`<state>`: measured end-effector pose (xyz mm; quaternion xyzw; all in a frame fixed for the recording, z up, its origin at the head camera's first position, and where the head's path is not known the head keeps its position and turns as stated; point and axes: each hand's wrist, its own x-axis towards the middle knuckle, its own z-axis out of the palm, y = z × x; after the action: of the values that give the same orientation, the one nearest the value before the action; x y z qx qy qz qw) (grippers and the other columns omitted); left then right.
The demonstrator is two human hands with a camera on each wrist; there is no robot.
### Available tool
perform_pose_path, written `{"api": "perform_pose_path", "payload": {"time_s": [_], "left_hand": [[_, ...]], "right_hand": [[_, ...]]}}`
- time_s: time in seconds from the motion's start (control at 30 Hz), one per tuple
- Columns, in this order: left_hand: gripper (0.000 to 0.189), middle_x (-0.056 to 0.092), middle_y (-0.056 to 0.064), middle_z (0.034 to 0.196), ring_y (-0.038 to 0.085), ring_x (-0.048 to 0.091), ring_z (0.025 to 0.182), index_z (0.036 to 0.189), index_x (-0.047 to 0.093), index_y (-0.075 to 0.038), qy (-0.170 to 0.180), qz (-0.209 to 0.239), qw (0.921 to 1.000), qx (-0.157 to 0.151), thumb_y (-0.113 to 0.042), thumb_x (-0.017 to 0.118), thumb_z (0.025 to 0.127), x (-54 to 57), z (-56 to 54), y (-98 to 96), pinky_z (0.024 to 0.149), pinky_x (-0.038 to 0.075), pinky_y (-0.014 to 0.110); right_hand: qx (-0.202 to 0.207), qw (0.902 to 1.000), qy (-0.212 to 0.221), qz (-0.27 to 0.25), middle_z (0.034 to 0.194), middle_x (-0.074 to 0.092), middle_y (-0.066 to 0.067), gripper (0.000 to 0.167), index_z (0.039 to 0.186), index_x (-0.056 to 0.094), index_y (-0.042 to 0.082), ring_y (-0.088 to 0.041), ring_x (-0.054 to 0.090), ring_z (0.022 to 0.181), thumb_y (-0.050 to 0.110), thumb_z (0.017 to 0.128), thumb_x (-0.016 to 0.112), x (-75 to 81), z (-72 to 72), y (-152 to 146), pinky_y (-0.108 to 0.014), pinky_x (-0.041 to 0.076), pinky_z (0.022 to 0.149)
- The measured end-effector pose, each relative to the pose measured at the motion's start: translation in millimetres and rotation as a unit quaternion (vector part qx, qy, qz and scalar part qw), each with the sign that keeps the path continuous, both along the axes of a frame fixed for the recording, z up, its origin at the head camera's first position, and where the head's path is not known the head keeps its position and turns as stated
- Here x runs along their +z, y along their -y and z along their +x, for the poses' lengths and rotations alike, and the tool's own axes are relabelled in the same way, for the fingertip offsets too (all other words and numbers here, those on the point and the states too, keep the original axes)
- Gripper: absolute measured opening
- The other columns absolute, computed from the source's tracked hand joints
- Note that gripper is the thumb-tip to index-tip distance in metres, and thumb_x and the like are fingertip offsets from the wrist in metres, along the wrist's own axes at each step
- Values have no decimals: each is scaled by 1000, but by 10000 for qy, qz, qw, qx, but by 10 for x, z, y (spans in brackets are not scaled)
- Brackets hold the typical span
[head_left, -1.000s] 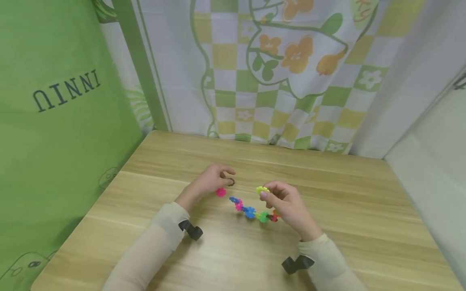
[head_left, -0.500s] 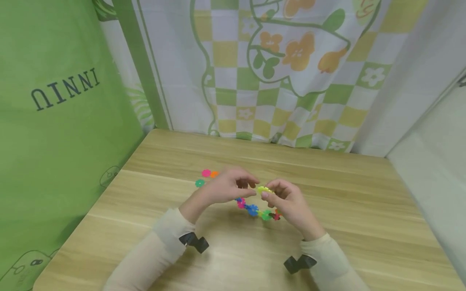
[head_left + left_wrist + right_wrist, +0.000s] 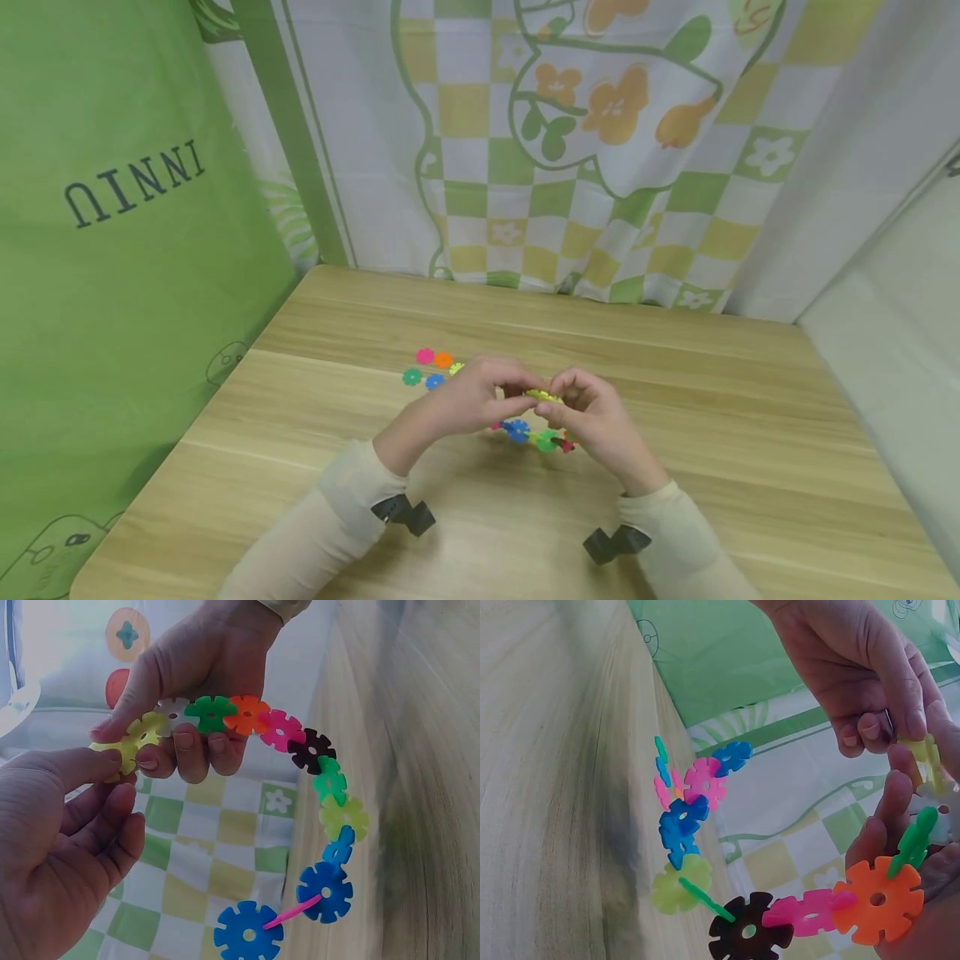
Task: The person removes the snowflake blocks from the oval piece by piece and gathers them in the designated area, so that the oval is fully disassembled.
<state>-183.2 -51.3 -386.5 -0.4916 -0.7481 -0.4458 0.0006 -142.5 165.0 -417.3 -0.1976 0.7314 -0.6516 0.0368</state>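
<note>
My left hand (image 3: 465,400) and right hand (image 3: 600,425) meet above the table. In the left wrist view, the left thumb and fingers pinch a yellow snowflake disc (image 3: 114,756), which touches another yellow disc (image 3: 144,732) at the end of a linked chain. My right hand grips that end of the chain; its fingers curl behind the white disc (image 3: 174,712) and green disc (image 3: 211,714). From there the chain curves down through an orange disc (image 3: 877,900), a black disc (image 3: 750,927) and several blue ones. Whether the two yellow discs interlock I cannot tell.
Loose flower-shaped discs lie on the wooden table (image 3: 337,333) beyond my left hand, among them a pink disc (image 3: 425,356), an orange disc (image 3: 443,360), a green disc (image 3: 412,377) and a blue disc (image 3: 435,382). A patterned curtain (image 3: 540,200) hangs behind the table.
My left hand has moved right from the loose discs to the yellow end of the chain and now pinches a yellow disc there. My right hand has stayed almost in place.
</note>
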Motion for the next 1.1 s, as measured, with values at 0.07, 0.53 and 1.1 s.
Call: {"api": "perform_pose_path", "payload": {"time_s": [0.07,0.53,1.1], "left_hand": [[19,70,1,93,4,53,71,109,73,-3,-141,87,9999,21,-2,67,91,-6,0,4,59,50,26],[28,64,-4,87,4,53,71,118,68,-3,-264,-228,9994,36,-1,65,91,8,9,67,64,51,21],[22,71,-1,101,5,54,72,114,71,-6,129,-717,9973,-4,-6,67,93,16,3,97,60,49,23]], "right_hand": [[22,10000,42,2,92,68,-8,22,104,57,0,-17,59,75,9,90,72,-2,4,-3,-34,53,63],[-7,9983,311,488,116,65,-13,35,120,66,11,-31,66,85,20,88,76,3,32,-21,-38,55,61],[110,9968,540,577,120,66,-6,33,117,69,13,-19,47,52,24,86,78,28,28,-10,-31,47,47]]}}
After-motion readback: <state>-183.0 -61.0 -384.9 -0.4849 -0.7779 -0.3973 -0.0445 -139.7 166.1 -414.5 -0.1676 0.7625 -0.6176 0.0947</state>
